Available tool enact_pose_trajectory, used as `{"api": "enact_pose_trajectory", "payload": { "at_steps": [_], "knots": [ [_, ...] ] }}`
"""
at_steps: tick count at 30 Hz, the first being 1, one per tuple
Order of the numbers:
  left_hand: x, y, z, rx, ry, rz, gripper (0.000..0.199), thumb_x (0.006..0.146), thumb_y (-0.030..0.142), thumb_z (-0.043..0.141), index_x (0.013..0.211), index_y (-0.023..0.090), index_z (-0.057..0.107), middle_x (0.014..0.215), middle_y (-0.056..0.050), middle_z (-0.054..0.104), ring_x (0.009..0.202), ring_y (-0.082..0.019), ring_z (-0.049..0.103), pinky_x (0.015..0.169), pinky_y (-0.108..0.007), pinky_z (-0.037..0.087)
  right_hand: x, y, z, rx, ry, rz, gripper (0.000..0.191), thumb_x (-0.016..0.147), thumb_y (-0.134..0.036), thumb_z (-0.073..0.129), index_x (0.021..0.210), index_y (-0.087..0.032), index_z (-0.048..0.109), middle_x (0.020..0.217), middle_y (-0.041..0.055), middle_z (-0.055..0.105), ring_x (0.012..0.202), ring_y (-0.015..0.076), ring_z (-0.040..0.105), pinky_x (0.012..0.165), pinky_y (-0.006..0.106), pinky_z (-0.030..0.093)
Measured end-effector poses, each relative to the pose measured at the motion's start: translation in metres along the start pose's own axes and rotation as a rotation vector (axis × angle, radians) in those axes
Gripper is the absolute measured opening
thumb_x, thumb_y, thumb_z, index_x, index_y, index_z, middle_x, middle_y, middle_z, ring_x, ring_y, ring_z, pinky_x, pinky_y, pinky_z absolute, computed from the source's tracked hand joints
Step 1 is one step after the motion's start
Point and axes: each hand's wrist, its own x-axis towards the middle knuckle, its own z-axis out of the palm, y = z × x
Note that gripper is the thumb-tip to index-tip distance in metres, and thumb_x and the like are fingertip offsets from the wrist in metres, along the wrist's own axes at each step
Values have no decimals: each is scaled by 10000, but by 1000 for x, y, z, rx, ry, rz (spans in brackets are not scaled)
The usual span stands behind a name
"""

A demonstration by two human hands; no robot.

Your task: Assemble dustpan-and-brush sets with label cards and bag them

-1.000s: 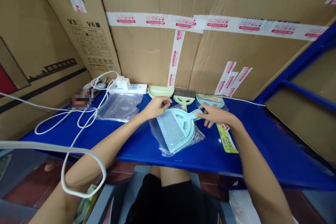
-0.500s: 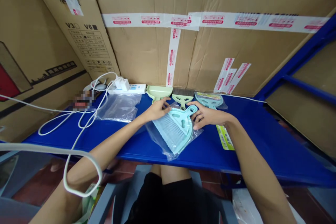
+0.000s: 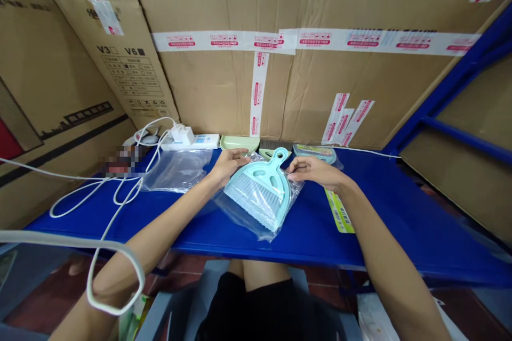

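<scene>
A light blue mini dustpan and brush set (image 3: 260, 189) lies partly inside a clear plastic bag (image 3: 244, 216), its ringed handle pointing away from me and sticking out at the bag's mouth. My left hand (image 3: 231, 164) is closed at the upper left edge of the bag, beside the dustpan. On the other side, my right hand (image 3: 312, 170) pinches the bag's right edge near the handle. The tips of the left fingers partly overlap the film, so their exact hold is hard to see.
Along the cardboard wall stand a pale green dustpan (image 3: 239, 143), a green brush (image 3: 269, 153) and another blue dustpan (image 3: 316, 152). A yellow-green card (image 3: 339, 212) lies by my right forearm. At left are a flat plastic bag (image 3: 176, 170), a power strip (image 3: 206, 141) and white cables.
The dustpan set has turned more upright, its handle swinging left and away from me. Both hands have shifted slightly along the bag's edges, and the camera view has tilted.
</scene>
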Motion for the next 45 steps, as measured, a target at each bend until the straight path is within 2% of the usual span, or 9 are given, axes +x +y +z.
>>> {"api": "enact_pose_trajectory", "payload": {
  "at_steps": [4,9,13,18,28,34,37,42,45],
  "knots": [
    [0,3,0,-56,51,11,384,578,184,990,906,111,804,735,-52,771,621,-146,679,601,-249,516,0,-1,-2,-86,-35,11,456,654,-539,952,829,-168,753,791,37,731,759,185,675,777,359,555],
    [5,16,-6,-55,3,112,373,578,247,990,889,133,819,775,-62,778,659,-137,668,592,-229,460,9,-12,-12,-285,139,-148,405,725,-574,875,792,-181,804,756,55,766,730,208,687,756,370,557],
    [7,25,-9,-64,9,264,323,598,299,988,830,152,818,790,-43,765,707,-119,650,666,-228,478,17,-40,-26,-504,197,-238,342,796,-538,815,837,-199,851,827,78,818,775,237,733,746,370,563],
    [6,25,-10,-87,40,429,318,620,343,988,815,177,799,812,-26,752,757,-132,653,756,-260,520,21,-81,-35,-711,145,-268,223,809,-450,825,880,-245,881,932,64,851,926,278,784,825,389,590],
    [5,19,-8,-51,54,621,231,826,363,867,873,203,707,883,-43,729,852,-166,698,854,-334,590,18,-109,-34,-815,122,-256,262,828,-466,799,882,-223,883,913,73,848,935,285,782,815,398,580],
    [-1,22,-3,-47,98,694,252,867,394,851,907,219,674,904,-31,700,874,-164,702,847,-315,597,8,-118,-33,-816,144,-302,292,834,-515,807,856,-230,866,905,72,835,907,282,758,805,414,575],
    [-5,24,1,-60,121,741,267,888,414,842,920,229,652,894,-18,678,865,-156,695,858,-304,593,3,-121,-26,-784,183,-373,387,865,-594,774,915,-216,840,918,82,819,893,273,739,822,424,578],
    [-11,25,7,-62,139,808,326,882,460,852,942,248,611,864,0,665,823,-150,682,822,-285,587,8,-122,17,-837,247,-586,788,794,-632,836,1426,-203,646,1292,123,754,1171,332,693,979,450,546],
    [-13,24,8,-32,114,828,345,889,486,843,953,252,598,849,-2,666,823,-161,690,822,-295,585,16,-120,37,-1029,228,-570,716,807,-540,853,1432,-259,644,1323,107,747,1229,363,669,1031,474,488]
  ]
}}
